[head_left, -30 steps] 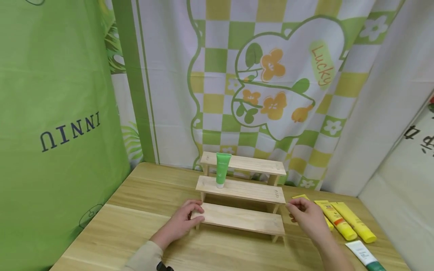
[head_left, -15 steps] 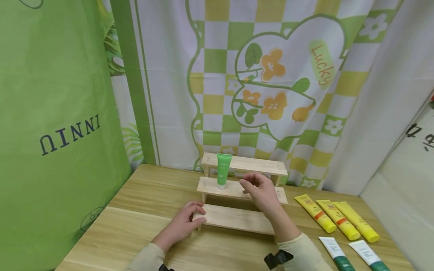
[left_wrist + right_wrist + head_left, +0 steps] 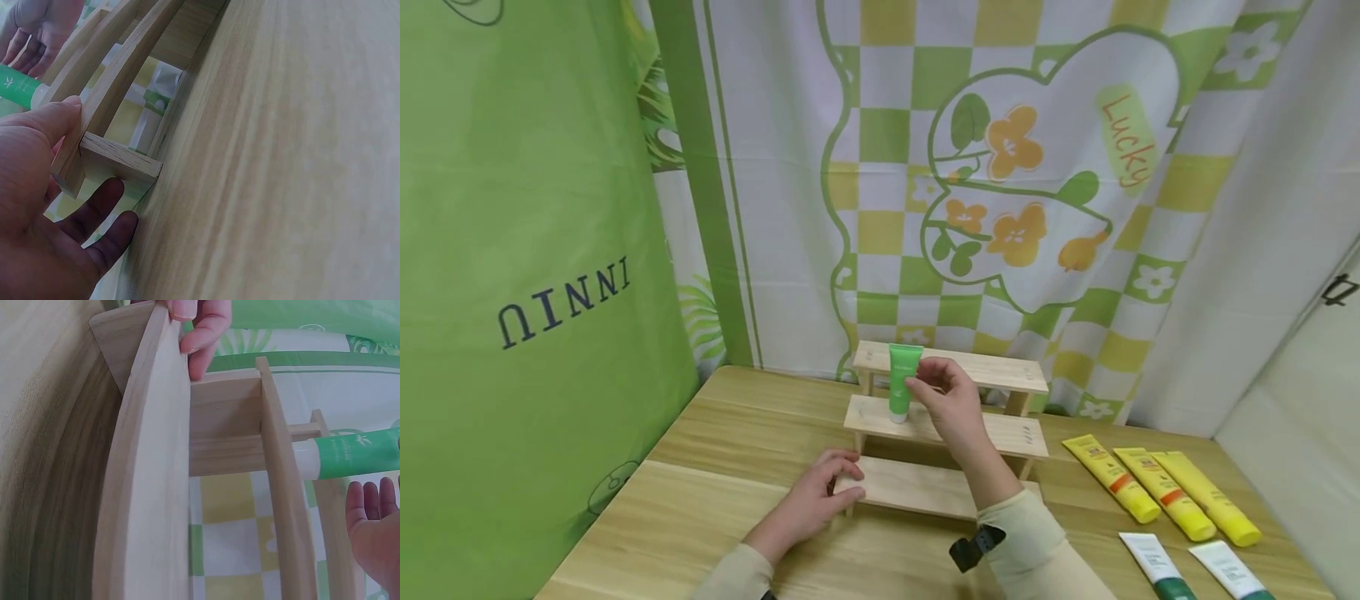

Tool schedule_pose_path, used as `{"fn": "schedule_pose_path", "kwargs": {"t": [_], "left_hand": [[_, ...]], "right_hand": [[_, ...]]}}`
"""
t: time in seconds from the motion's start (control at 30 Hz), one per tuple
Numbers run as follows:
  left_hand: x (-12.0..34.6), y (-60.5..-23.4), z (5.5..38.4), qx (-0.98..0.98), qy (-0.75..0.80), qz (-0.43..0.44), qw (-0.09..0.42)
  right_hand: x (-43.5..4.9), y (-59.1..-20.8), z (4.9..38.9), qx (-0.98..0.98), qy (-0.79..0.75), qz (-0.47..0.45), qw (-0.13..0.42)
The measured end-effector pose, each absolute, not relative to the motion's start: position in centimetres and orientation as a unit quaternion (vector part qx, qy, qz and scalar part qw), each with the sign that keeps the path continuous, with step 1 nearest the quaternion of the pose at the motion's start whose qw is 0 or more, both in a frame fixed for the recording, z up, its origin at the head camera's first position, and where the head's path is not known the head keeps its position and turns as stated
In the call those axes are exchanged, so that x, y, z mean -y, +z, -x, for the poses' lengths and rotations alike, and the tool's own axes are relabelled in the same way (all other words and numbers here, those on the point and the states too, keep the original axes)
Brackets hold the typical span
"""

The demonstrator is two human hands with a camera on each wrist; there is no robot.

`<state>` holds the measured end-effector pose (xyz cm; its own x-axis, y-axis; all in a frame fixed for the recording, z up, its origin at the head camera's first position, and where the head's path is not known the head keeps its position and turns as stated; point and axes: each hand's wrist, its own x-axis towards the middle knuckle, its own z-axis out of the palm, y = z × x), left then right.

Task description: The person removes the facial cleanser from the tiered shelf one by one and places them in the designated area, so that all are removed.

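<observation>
A three-step wooden display stand (image 3: 940, 487) stands on the table. A green squeeze tube (image 3: 901, 383) with a white cap stands upright, cap down, near the left end of the middle step. My right hand (image 3: 955, 408) is at the tube's right side, thumb over its front and fingers partly hidden behind, pinching it. My left hand (image 3: 812, 500) holds the left end of the lowest step. In the left wrist view, the left thumb (image 3: 59, 119) lies on the step's top, while other fingers reach beside its leg. The right wrist view shows the tube (image 3: 356, 455) above the middle step.
On the right of the table (image 3: 700, 467) lie three yellow tubes (image 3: 1112, 479) side by side. Nearer me are two white tubes (image 3: 1150, 558) with green lower ends. A patterned curtain (image 3: 880, 208) hangs close behind the stand, and green cloth (image 3: 535, 208) borders the left.
My right hand has moved left from the stand's right end, past the middle step, up to the green tube and taken hold of it. The left hand stays on the lowest step.
</observation>
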<state>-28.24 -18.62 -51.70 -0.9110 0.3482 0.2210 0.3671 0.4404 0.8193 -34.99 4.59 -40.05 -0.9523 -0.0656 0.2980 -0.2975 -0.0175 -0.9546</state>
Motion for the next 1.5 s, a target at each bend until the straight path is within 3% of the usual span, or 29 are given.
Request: {"fn": "schedule_pose_path", "kwargs": {"t": [0.47,0.8,1.17,1.5], "left_hand": [[18.5,-51.8,28.2,0.843,-0.494,0.213,-0.004],[18.6,-51.9,27.8,0.847,-0.492,0.202,0.009],[18.6,-51.0,28.2,0.852,-0.485,0.196,0.024],[18.0,-51.3,28.2,0.850,-0.492,0.188,0.010]], "right_hand": [[-3.9,-40.6,35.7,0.678,0.718,-0.135,0.082],[-4.6,-39.6,34.2,0.683,0.712,-0.144,0.077],[-9.5,-36.4,31.8,0.675,0.708,-0.176,0.107],[-16.6,-35.3,28.5,0.690,0.700,-0.125,0.134]]}}
